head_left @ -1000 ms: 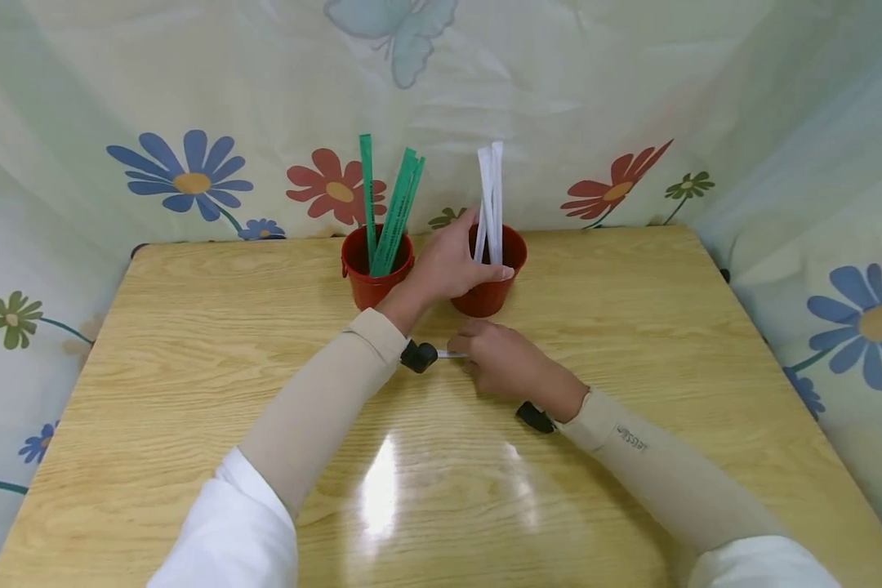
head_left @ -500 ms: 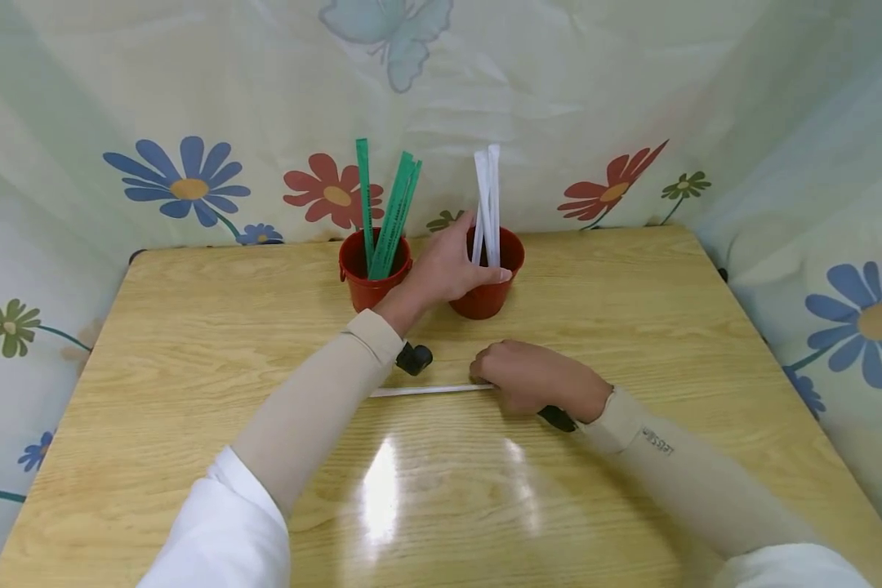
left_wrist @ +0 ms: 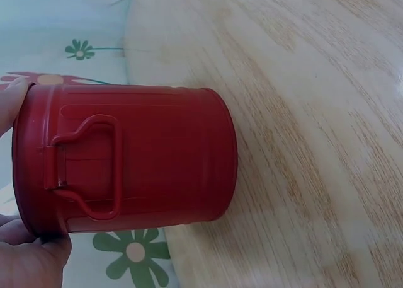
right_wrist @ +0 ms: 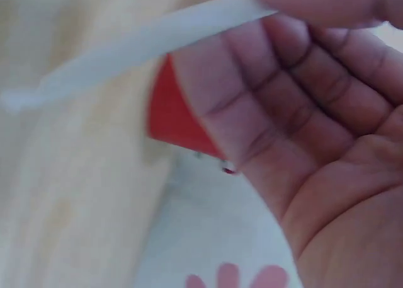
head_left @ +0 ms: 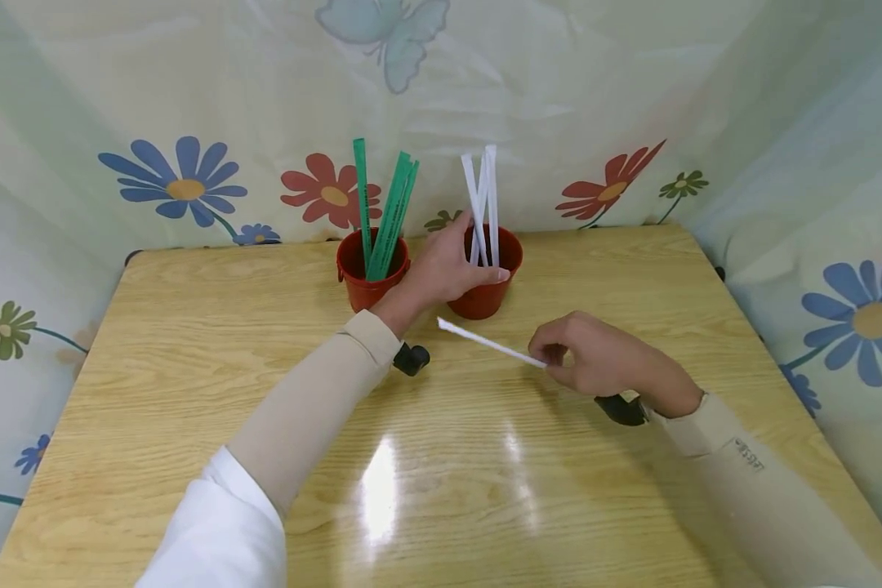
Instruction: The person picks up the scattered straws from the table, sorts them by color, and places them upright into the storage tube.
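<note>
My left hand [head_left: 448, 265] reaches round the near rim of the right-hand red bucket [head_left: 481, 306] and grips it, thumb toward the front. Several white wrapped straws [head_left: 492, 204] stand in that bucket, one leaning left. In the left wrist view the upright bucket's side and handle [left_wrist: 116, 168] show, with fingertips at its rim. Nearer the front, my right hand [head_left: 603, 355] pinches one end of a slim white wrapped straw [head_left: 492, 344]. Its free end points left, toward the buckets. The right wrist view shows this straw [right_wrist: 145, 43] under the thumb, across the fingers.
To the left stands another red bucket [head_left: 371, 294] holding several green wrapped straws [head_left: 392, 220]. Both buckets are near the back edge of the wooden table [head_left: 250, 343]. A flowered curtain [head_left: 559, 98] hangs behind and along the sides.
My right hand has drawn the white straw out to the right, and the straw's left end has swung up toward the back. One straw in the bucket now leans left. My left hand stays put.
</note>
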The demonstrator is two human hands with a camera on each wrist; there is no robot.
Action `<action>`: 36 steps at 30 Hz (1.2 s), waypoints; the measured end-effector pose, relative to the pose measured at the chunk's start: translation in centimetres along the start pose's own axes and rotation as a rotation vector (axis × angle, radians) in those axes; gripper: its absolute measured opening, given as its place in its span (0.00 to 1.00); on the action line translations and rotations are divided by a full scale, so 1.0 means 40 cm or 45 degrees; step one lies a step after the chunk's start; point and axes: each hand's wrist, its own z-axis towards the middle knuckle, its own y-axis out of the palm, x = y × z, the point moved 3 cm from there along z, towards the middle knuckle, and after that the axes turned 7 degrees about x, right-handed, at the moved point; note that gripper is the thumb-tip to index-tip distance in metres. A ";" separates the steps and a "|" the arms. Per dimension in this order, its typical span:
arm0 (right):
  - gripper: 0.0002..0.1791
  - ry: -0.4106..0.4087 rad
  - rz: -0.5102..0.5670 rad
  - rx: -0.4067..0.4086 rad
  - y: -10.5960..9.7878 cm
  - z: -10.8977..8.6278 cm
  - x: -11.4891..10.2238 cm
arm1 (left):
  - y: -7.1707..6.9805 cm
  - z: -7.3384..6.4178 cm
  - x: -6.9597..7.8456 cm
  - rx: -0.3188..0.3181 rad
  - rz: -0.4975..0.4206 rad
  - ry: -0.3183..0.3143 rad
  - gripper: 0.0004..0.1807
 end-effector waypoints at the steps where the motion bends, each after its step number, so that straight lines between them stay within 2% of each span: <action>1: 0.13 -0.029 0.030 0.059 -0.016 0.001 -0.002 | 0.000 0.002 0.002 0.001 0.004 0.007 0.43; 5: 0.14 -0.107 0.175 0.287 -0.068 0.022 -0.011 | 0.003 0.004 0.006 0.002 0.006 0.023 0.43; 10: 0.11 -0.185 0.399 0.539 -0.107 0.071 -0.023 | 0.009 0.002 0.006 -0.009 0.001 0.024 0.47; 15: 0.12 -0.316 0.612 0.729 -0.153 0.120 -0.049 | 0.007 0.003 0.004 -0.005 -0.007 0.028 0.48; 19: 0.11 -0.363 0.657 0.843 -0.183 0.152 -0.063 | 0.001 0.004 0.007 -0.003 0.007 0.026 0.48; 24: 0.07 -0.279 0.618 0.953 -0.199 0.178 -0.055 | 0.000 0.004 0.013 -0.018 0.011 0.031 0.48; 28: 0.07 -0.180 0.596 0.985 -0.191 0.193 -0.026 | 0.000 0.003 0.016 -0.018 0.003 0.034 0.47; 31: 0.06 -0.068 0.584 0.975 -0.176 0.207 -0.002 | -0.001 0.001 0.012 -0.006 0.021 0.028 0.47; 36: 0.05 0.161 0.470 0.989 -0.157 0.229 0.035 | 0.007 0.001 0.001 0.002 0.006 0.057 0.47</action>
